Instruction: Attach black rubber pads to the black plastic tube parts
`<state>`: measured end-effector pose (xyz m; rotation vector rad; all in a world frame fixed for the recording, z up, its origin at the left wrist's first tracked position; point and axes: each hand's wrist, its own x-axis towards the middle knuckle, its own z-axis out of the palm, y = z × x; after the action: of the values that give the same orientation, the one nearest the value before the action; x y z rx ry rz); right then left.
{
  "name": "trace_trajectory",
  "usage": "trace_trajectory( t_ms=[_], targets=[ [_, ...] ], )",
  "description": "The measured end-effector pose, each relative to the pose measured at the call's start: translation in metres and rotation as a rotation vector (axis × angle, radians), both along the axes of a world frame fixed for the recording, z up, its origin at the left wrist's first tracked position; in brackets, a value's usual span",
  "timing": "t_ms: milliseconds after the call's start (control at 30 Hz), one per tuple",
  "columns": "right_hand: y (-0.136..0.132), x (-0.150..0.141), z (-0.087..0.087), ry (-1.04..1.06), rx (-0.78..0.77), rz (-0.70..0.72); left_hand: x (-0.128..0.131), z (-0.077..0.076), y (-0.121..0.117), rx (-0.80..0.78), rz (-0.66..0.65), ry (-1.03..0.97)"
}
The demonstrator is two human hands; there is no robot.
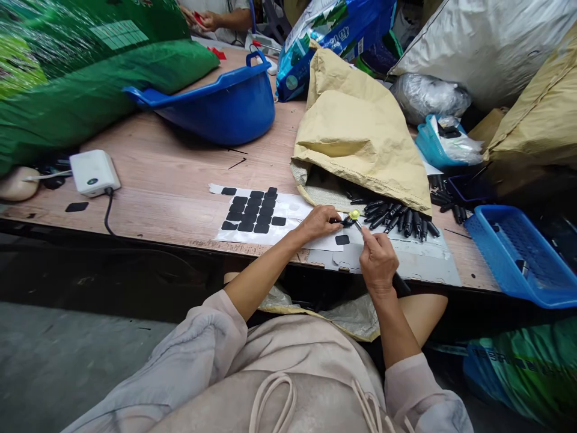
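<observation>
My left hand (318,221) is closed in a pinch on a small black part (345,222) with a yellow-green round piece (354,214) at its end. My right hand (377,260) is closed around a thin tool (358,227) whose tip meets that part; a dark handle (400,284) sticks out below the palm. Both hands hover over a white backing sheet (288,211) that carries several black square pads (251,210). A single black pad (342,240) lies between my hands. Several black pen-like parts (399,218) spill from a tan sack (360,132) just beyond.
A blue basin (225,102) and a green sack (81,78) stand at the back left, a white box with a cable (94,172) at the left. Blue trays (518,255) sit at the right edge. Another person's hands (205,21) are at the far end.
</observation>
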<state>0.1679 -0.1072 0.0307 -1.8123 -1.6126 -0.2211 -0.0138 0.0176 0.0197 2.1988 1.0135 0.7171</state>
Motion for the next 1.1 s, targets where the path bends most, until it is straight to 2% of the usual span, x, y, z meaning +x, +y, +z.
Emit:
trace_trajectory(
  t_ms=[67,233,367,567,733,900,1100],
  targets=[
    [0.001,0.001,0.0,-0.011,-0.015,0.007,0.0,0.0,0.0,-0.009,-0.006,0.002],
    [0.001,0.004,0.002,0.009,0.128,-0.006,0.0,0.0,0.001,-0.006,-0.024,0.001],
    [-0.001,0.003,-0.005,-0.042,0.023,0.017,0.001,0.0,0.001,0.014,-0.017,0.034],
    [-0.005,0.014,0.002,0.078,0.086,-0.032,0.001,0.004,0.0,0.019,0.013,0.097],
    [-0.014,0.025,0.0,0.133,0.015,-0.063,0.002,0.005,0.0,-0.039,0.048,0.097],
    [-0.023,0.029,-0.009,0.154,-0.021,-0.096,-0.002,0.011,0.001,-0.186,0.1,-0.023],
    [-0.026,0.032,-0.01,0.191,-0.034,-0.106,-0.014,0.024,-0.002,-0.57,0.161,-0.225]
  ],
)
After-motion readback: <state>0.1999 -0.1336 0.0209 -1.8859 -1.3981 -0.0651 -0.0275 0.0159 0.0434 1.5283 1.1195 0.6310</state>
